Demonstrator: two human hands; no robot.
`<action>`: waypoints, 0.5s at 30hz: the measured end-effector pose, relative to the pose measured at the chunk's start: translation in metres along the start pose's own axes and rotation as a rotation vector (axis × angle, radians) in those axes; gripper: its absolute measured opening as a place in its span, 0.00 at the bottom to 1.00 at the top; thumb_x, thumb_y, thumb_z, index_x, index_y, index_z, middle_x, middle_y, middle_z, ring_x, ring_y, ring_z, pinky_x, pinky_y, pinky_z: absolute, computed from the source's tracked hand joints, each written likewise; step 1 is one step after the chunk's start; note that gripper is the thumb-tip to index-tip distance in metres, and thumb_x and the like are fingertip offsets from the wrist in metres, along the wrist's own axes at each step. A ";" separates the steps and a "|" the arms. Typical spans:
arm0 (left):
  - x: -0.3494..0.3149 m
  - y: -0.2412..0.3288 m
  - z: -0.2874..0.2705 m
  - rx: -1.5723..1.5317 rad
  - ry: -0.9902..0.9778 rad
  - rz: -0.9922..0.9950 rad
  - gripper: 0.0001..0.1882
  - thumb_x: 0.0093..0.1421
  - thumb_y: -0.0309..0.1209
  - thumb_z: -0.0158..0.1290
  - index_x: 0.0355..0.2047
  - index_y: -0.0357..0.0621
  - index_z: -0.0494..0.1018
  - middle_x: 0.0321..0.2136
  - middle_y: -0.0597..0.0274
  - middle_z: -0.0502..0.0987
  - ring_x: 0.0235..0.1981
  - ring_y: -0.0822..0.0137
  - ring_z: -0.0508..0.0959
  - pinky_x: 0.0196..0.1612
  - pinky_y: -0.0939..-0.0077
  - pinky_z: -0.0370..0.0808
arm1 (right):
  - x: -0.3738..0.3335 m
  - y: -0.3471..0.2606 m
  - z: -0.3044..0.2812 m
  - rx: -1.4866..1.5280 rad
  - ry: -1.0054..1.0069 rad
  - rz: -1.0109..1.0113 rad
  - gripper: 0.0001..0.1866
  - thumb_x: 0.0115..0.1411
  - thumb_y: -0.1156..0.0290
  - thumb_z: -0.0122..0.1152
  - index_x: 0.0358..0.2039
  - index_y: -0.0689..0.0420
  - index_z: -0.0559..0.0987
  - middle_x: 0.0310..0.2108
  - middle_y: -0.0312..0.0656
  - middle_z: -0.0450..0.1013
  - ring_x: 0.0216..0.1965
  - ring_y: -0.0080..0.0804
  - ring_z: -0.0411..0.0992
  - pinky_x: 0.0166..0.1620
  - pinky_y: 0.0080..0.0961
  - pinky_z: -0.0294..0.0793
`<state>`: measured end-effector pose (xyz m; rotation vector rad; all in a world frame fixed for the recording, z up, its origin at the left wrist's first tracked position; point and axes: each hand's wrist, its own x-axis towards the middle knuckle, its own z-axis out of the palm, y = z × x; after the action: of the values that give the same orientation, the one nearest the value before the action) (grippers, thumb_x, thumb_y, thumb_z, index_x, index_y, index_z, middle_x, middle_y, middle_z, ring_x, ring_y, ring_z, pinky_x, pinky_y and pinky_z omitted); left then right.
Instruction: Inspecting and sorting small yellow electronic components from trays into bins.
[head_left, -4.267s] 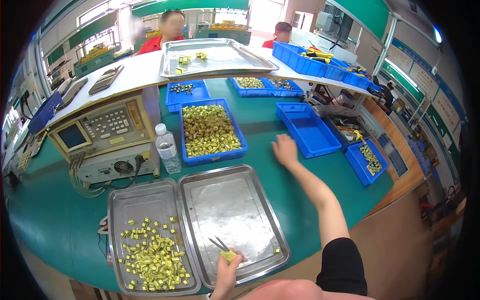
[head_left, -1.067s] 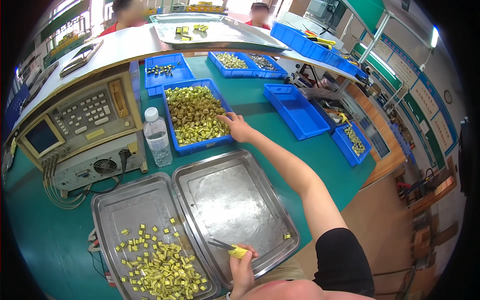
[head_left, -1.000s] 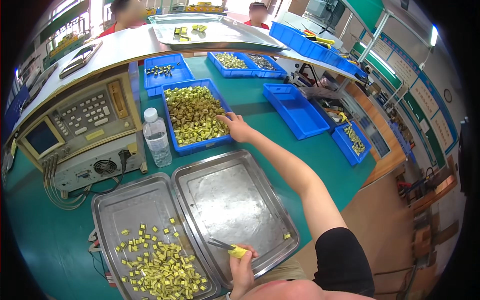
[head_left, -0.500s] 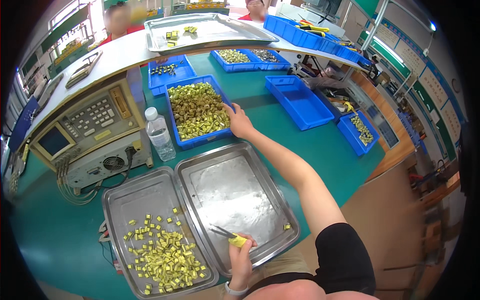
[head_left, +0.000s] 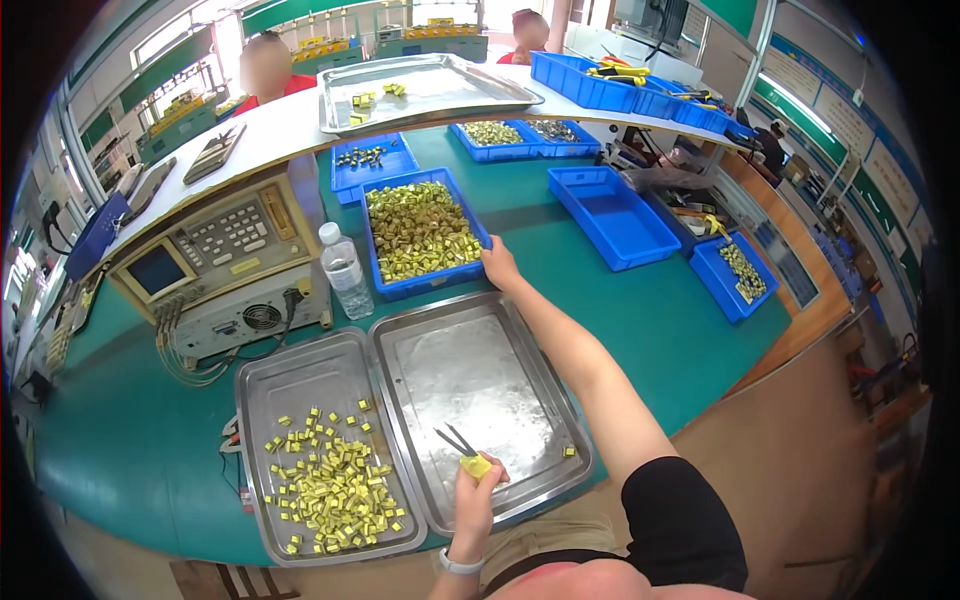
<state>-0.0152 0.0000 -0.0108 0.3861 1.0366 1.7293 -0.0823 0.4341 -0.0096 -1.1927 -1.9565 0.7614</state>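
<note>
My left hand [head_left: 474,510] is closed around tweezers [head_left: 460,447] with dark tips and a yellow grip, held over the near part of a metal tray [head_left: 450,385]. A single small yellow part [head_left: 569,452] lies near that tray's right edge. With its fingers at the right rim, my right hand [head_left: 502,268] grips a blue bin [head_left: 430,283]. Inside the bin is a heap of small yellow and brownish block-shaped parts [head_left: 420,230]. A second metal tray [head_left: 300,370] on the left holds many loose yellow parts [head_left: 340,500].
A water bottle [head_left: 345,272] stands between the bin and a bench instrument [head_left: 215,250] with cables. More blue bins [head_left: 615,220] are farther back and right. Above runs a white shelf [head_left: 290,125] with a metal tray [head_left: 430,95] and tool bins [head_left: 585,82]. Two people sit beyond it.
My right hand has drawn back from over the parts to the bin's right rim. The left hand keeps the tweezers over the tray. The whole view has shifted slightly.
</note>
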 end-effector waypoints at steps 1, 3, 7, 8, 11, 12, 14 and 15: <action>0.000 0.000 0.000 0.000 0.003 0.005 0.08 0.61 0.24 0.50 0.40 0.42 0.65 0.31 0.62 0.72 0.33 0.71 0.72 0.41 0.75 0.69 | 0.001 -0.001 0.001 0.010 -0.011 0.017 0.25 0.58 0.65 0.45 0.55 0.59 0.67 0.43 0.61 0.73 0.46 0.59 0.72 0.49 0.43 0.70; 0.000 0.001 0.000 -0.009 0.006 0.001 0.08 0.61 0.24 0.50 0.40 0.42 0.65 0.31 0.62 0.72 0.33 0.70 0.73 0.41 0.75 0.70 | 0.000 -0.001 0.000 0.003 -0.011 0.021 0.25 0.58 0.65 0.45 0.55 0.60 0.67 0.44 0.61 0.73 0.46 0.58 0.72 0.50 0.43 0.70; 0.001 -0.002 -0.002 -0.021 -0.012 0.003 0.08 0.61 0.24 0.50 0.40 0.42 0.65 0.31 0.62 0.72 0.33 0.70 0.73 0.41 0.75 0.70 | 0.000 0.001 0.001 -0.001 0.054 -0.038 0.23 0.57 0.67 0.46 0.52 0.61 0.68 0.40 0.63 0.74 0.43 0.62 0.72 0.48 0.50 0.70; 0.001 -0.002 -0.002 -0.022 -0.020 0.006 0.08 0.61 0.24 0.50 0.40 0.42 0.65 0.31 0.62 0.72 0.33 0.70 0.73 0.41 0.75 0.70 | 0.001 0.003 0.001 -0.003 0.056 -0.039 0.23 0.57 0.67 0.46 0.52 0.61 0.68 0.40 0.63 0.74 0.43 0.62 0.72 0.48 0.50 0.70; 0.001 -0.002 -0.002 -0.021 -0.024 0.010 0.08 0.61 0.23 0.50 0.41 0.42 0.65 0.31 0.62 0.72 0.33 0.70 0.73 0.41 0.75 0.70 | 0.000 0.002 0.002 -0.014 0.046 -0.032 0.23 0.58 0.67 0.46 0.53 0.61 0.68 0.40 0.62 0.74 0.44 0.62 0.72 0.48 0.50 0.70; 0.001 -0.002 -0.002 -0.019 -0.024 0.010 0.08 0.61 0.23 0.50 0.40 0.42 0.65 0.31 0.62 0.72 0.32 0.70 0.73 0.41 0.75 0.70 | 0.001 0.002 0.002 -0.014 0.048 -0.037 0.23 0.58 0.66 0.46 0.53 0.61 0.68 0.40 0.62 0.74 0.44 0.62 0.72 0.48 0.50 0.70; 0.002 -0.002 -0.002 -0.025 -0.029 0.008 0.08 0.61 0.23 0.50 0.40 0.42 0.65 0.31 0.62 0.72 0.32 0.70 0.73 0.41 0.75 0.70 | 0.001 0.004 0.000 -0.018 0.053 -0.041 0.23 0.58 0.66 0.45 0.52 0.61 0.68 0.40 0.62 0.74 0.44 0.63 0.72 0.48 0.50 0.70; 0.002 -0.002 -0.002 -0.030 -0.029 0.007 0.08 0.61 0.23 0.50 0.40 0.42 0.65 0.31 0.62 0.72 0.32 0.70 0.73 0.41 0.75 0.70 | 0.001 0.003 0.000 -0.021 0.049 -0.041 0.23 0.58 0.66 0.45 0.52 0.61 0.68 0.40 0.62 0.74 0.44 0.63 0.71 0.48 0.50 0.70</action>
<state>-0.0157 0.0009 -0.0139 0.3949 0.9882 1.7391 -0.0811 0.4365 -0.0118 -1.1695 -1.9466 0.6862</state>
